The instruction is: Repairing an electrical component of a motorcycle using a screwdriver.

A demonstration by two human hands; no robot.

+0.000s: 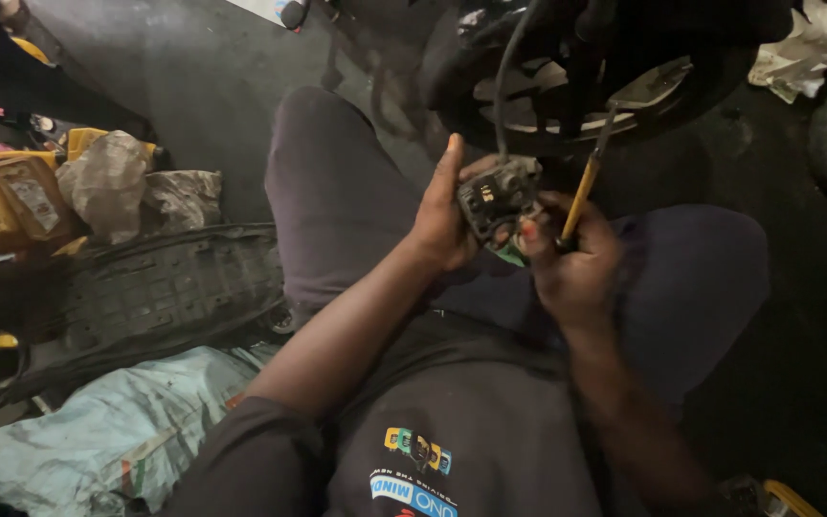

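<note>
Head view, looking down over a seated lap. Left hand [447, 215] wrapped around a small dark switch block [497, 194], thumb raised straight up along its left edge, remaining fingers curled behind and beneath, closed firmly on the housing. Right hand [571, 258] closed around a yellow-handled screwdriver [581, 196], fingers folded tight about the lower handle, thumb tip with a reddish nail pressed near the block's lower right corner. Screwdriver tilted slightly right of upright, its dark shaft rising toward the wheel above. Block held between the two hands, just above the knees, face with small pale markings turned toward the camera; a scrap of green showing beneath it, nature unclear. Black cable [507, 67] climbing from the block's top into the dark machinery overhead. Beyond the hands, a black wheel with pale metal disc [643, 91], close to the block but whether touching cannot be told. Both knees in dark grey trousers [337, 191] spread either side of the hands. Lower down, a dark shirt with a small coloured print [418, 450]. Off to the left on the floor, a black ribbed plastic panel [165, 287], crumpled grey wrapping [107, 182], yellow containers [11, 196], and a pale blue-green sack [107, 431]. Upper right, a crumpled white rag [806, 48].
</note>
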